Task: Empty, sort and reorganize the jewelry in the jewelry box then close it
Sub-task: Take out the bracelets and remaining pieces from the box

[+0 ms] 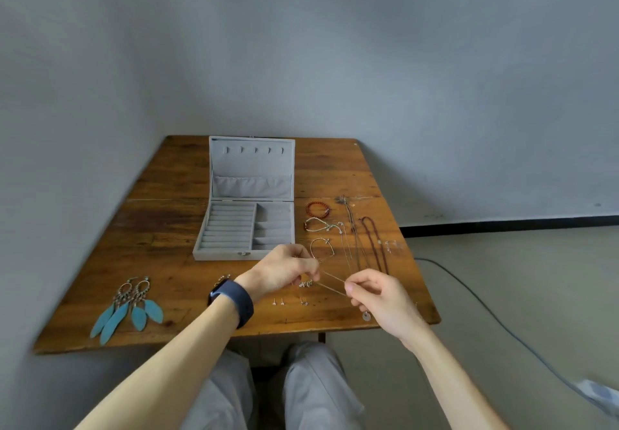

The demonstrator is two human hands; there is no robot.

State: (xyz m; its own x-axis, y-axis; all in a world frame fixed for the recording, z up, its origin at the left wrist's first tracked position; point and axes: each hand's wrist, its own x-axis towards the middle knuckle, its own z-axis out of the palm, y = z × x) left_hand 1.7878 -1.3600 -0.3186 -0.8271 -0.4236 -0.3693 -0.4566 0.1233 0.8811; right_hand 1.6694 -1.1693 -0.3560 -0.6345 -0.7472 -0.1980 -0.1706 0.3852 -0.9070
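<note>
I read no brand, label or writing on any item in view.

The grey jewelry box stands open at the centre of the wooden counter, lid upright at the far side. Its ring rolls and side compartments appear empty.

My left hand and right hand hover above the near edge of the counter, just in front of the box. Both are pinched shut on one thin chain necklace, which runs taut between them. A small round pendant hangs below the right hand. A dark smartwatch sits on the left wrist.

Sorted items on the counter:
- Near left: a pair of turquoise feather earrings.
- Below the hands: small stud earrings.
- Right of the box: a red bead bracelet, further bracelets nearer, and long necklaces laid in parallel.
</note>
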